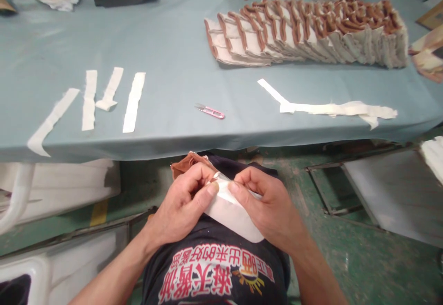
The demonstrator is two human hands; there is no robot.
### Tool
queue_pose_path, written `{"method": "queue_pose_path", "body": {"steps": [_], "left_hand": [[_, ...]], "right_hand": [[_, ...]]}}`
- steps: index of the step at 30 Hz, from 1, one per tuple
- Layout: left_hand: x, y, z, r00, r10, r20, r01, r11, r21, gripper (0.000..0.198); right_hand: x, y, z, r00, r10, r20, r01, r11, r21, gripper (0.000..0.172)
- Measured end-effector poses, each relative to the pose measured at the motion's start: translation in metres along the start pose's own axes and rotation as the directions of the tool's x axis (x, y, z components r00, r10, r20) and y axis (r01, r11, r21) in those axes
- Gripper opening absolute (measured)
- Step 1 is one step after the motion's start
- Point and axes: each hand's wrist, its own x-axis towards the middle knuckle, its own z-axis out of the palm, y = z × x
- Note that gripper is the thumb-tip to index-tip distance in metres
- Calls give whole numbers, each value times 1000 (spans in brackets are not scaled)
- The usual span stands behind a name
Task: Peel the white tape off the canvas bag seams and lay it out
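My left hand (182, 206) and my right hand (266, 208) are both closed on a small piece of white fabric with a brown backing (228, 210), held over my lap below the table edge. The thumbs and forefingers pinch its upper edge close together. A brown fold of the piece sticks out behind my left hand. A pink thread snipper (211, 111) lies on the blue-grey table (173, 51) just beyond my hands.
Several white strips (133, 102) lie at the table's left front, and a long strip (332, 109) lies at the right front. A fanned row of white-and-brown pieces (311, 32) fills the far right. White bins stand under the table at left.
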Motion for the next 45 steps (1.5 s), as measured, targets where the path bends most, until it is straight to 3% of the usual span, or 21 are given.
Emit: {"method": "queue_pose_path", "body": {"steps": [4, 8, 18, 25, 27, 31, 34, 39, 42, 45], "left_hand": [[2, 2, 3, 998, -38, -51, 34, 997, -76, 21], [6, 6, 4, 999, -39, -28, 36, 994, -99, 23], [8, 12, 3, 993, 90, 73, -92, 996, 17, 20], [7, 17, -4, 974, 60, 219, -86, 990, 109, 21], [6, 18, 1, 980, 28, 198, -56, 989, 137, 21], [6, 16, 18, 1000, 0, 23, -5, 984, 180, 13], [9, 14, 27, 1000, 3, -25, 0, 990, 138, 11], [21, 16, 27, 999, 24, -42, -22, 998, 55, 13], [26, 15, 24, 999, 18, 34, -16, 997, -74, 14], [29, 15, 21, 983, -7, 182, 45, 978, -206, 14]], "right_hand": [[2, 2, 0, 996, -64, -67, 60, 996, -64, 19], [4, -1, -2, 977, -175, -124, 170, 984, -51, 12], [18, 0, 1, 969, -234, 76, 218, 960, 174, 25], [15, 16, 5, 968, -155, 197, 66, 916, 396, 36], [17, 20, 6, 966, -111, 235, 2, 906, 423, 40], [26, 27, 5, 949, -128, 287, -7, 904, 429, 45], [31, 27, 5, 943, -183, 280, 48, 903, 427, 46], [28, 26, 8, 951, -264, 159, 173, 884, 433, 46], [26, 29, 8, 955, -246, 168, 142, 873, 467, 49], [28, 34, 3, 944, -228, 239, 68, 842, 535, 55]]}}
